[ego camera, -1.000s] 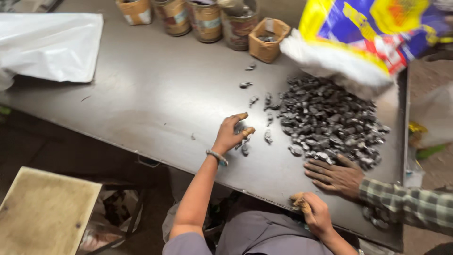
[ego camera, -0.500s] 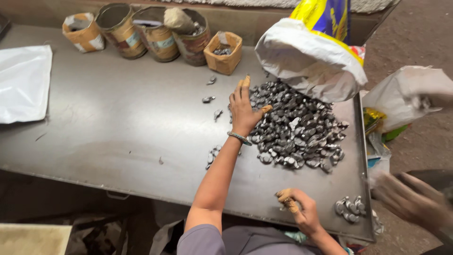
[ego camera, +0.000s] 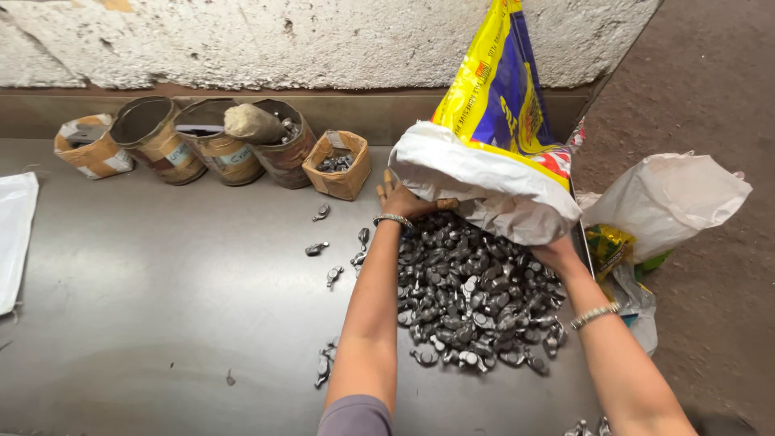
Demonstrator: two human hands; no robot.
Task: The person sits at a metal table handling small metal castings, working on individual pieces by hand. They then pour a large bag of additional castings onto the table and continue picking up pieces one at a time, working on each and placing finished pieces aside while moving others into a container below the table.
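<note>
Sack point(ego camera: 500, 121), yellow and blue with a white rolled-down mouth, stands tilted at the far right end of the metal table point(ego camera: 161, 307), its mouth hanging over a heap of small dark metal parts point(ego camera: 468, 299). Left hand point(ego camera: 401, 198) is clamped on the white rim at the left side of the mouth, fingers curled round the fabric. Right hand point(ego camera: 555, 252) is tucked under the rim at the right side; its fingers are hidden, so whether they are closed cannot be told. Both wrists wear bracelets. A few loose parts lie scattered left of the heap. Along the wall stands a row of taped tins point(ego camera: 202, 149) and a small cardboard box point(ego camera: 339, 165) holding more parts. A white bag point(ego camera: 670, 202) lies on the ground, right of the table.
</note>
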